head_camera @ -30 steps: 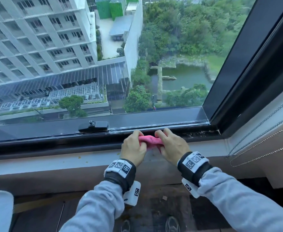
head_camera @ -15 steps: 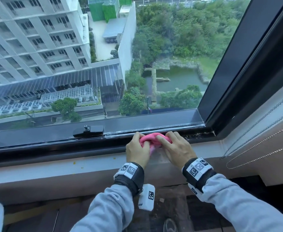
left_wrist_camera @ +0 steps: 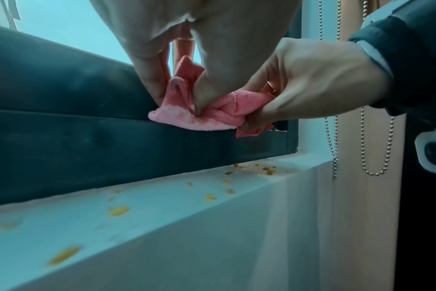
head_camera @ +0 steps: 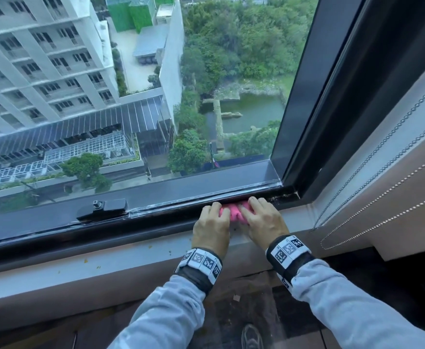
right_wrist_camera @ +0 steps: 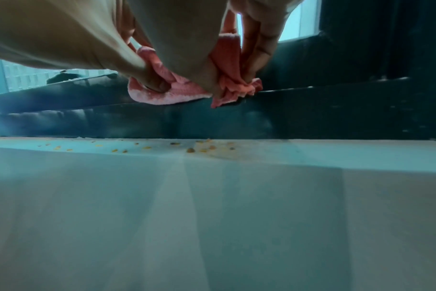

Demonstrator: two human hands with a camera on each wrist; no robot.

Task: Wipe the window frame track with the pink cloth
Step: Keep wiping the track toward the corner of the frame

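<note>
Both hands pinch the bunched cloth (head_camera: 234,212) between them: left hand (head_camera: 210,229) on its left part, right hand (head_camera: 263,224) on its right. It lies on the track (head_camera: 181,209) near the right corner.

Yellow crumbs (left_wrist_camera: 119,211) on white sill (head_camera: 55,267)

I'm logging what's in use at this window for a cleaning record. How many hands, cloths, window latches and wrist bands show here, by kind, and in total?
Hands: 2, the left hand and the right hand, both gripping the cloth
Pink cloth: 1
Black window latch: 1
Wrist bands: 2, left and right
Total: 6
</note>
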